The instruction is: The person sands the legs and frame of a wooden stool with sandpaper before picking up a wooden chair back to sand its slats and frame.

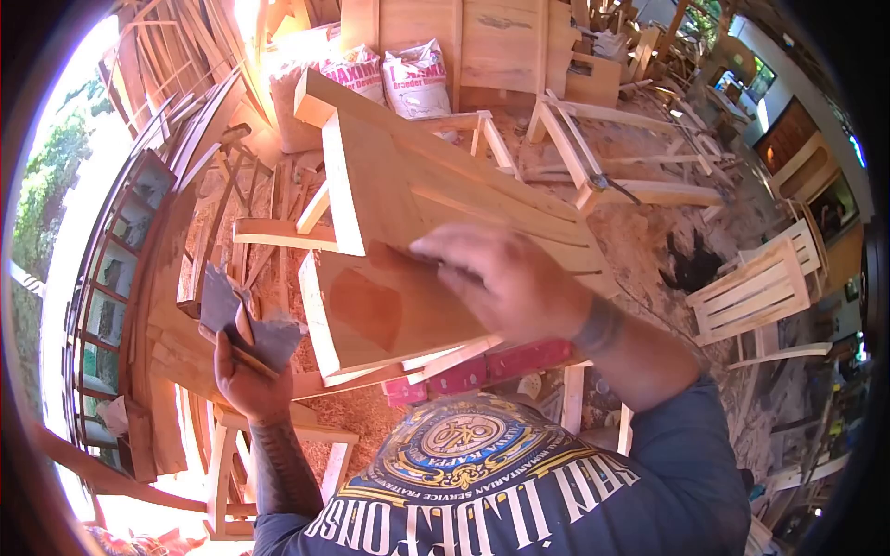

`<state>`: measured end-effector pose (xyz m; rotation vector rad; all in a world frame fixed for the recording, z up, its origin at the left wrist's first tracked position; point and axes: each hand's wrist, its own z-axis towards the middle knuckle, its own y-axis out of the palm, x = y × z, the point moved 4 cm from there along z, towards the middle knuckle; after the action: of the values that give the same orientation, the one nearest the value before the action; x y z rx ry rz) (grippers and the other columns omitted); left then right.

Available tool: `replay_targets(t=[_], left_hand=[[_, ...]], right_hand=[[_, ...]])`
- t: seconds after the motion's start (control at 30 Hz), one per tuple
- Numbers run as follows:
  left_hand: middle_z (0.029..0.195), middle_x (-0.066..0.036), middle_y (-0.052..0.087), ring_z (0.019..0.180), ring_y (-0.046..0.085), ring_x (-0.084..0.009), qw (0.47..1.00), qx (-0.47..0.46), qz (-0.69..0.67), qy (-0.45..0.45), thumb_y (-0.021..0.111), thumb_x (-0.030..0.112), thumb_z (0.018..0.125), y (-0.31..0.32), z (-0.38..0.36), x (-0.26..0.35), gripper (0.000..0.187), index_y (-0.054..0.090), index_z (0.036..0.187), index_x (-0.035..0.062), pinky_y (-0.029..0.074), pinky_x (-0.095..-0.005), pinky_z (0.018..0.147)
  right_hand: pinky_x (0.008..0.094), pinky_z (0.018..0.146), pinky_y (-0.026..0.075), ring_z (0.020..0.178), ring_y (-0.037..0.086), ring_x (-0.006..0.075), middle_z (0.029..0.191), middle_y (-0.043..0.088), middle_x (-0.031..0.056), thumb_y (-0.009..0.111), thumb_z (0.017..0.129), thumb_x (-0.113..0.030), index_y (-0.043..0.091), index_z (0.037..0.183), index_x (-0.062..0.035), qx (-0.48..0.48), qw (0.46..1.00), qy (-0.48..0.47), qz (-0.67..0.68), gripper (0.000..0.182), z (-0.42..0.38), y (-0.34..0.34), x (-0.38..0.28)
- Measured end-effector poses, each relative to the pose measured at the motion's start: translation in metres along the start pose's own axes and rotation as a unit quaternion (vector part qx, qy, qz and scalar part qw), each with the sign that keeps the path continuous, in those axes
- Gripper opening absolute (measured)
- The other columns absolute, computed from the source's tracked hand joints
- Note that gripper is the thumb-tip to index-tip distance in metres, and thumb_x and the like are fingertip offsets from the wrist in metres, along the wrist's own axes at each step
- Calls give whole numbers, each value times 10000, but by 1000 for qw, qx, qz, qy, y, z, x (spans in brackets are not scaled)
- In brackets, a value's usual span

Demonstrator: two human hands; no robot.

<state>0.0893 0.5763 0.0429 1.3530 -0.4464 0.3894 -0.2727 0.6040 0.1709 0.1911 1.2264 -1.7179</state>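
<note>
My left hand [255,380] is closed round a grey, ragged-edged sheet [222,301], with a thin brownish piece lying against it. It is held up beside the near left end of a wide wooden panel [408,199]. Over the panel, my right hand [519,278] is blurred by motion, its fingers curled together and pointing left. A dark edge shows under those fingers, but what they hold cannot be made out. To the left of that hand, a darker reddish-brown patch [366,306] marks the panel's surface. The panel has a notched left edge and long slits at its far right.
Wooden frames [593,176] stand behind the panel, and a slatted wooden piece [756,283] leans at the right. Printed sacks [415,79] sit at the back. A red box-like object [482,369] lies under the panel. Timber [167,185] is stacked at the left.
</note>
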Motion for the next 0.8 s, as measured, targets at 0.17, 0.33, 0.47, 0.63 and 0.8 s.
replay_targets(t=[0.17,0.33,0.47,0.63,0.8], left_hand=[[1407,-146,666,1299,620,-308,999,40,12,29,438,304,1096,-7,-7,2,493,562,1439,-28,466,-512,1132],[1380,-107,675,1318,611,-278,994,74,68,44,486,322,1079,-19,-5,-1,457,598,1420,39,501,-516,1107],[1379,-111,677,1312,610,-280,997,71,26,8,473,312,1084,7,2,-7,449,598,1418,39,485,-507,1120],[1358,-87,689,1267,641,-278,993,97,54,28,462,328,1090,-6,3,-7,447,631,1396,49,499,-499,1105],[1247,-45,734,1170,703,-269,994,102,31,1,501,325,1080,7,2,-9,347,684,1292,119,568,-542,991]], right_hand=[[436,954,553,1109,692,370,1231,702,206,634,975,-59,682,1272,-7,-69,996,5,62,305,-18,-8,-14],[423,936,559,1061,709,346,1181,730,188,603,998,-109,699,1274,-24,-83,987,116,73,305,29,-23,14],[422,925,564,1032,718,341,1145,745,178,599,1004,-136,709,1253,-22,-85,994,46,41,295,39,-6,19],[419,912,565,1023,726,333,1120,751,169,600,1008,-116,715,1231,-19,-84,991,-60,89,269,13,-11,-24],[425,916,562,1033,716,354,1111,742,186,601,1008,-95,713,1207,-5,-26,994,34,98,245,24,-9,-40]])
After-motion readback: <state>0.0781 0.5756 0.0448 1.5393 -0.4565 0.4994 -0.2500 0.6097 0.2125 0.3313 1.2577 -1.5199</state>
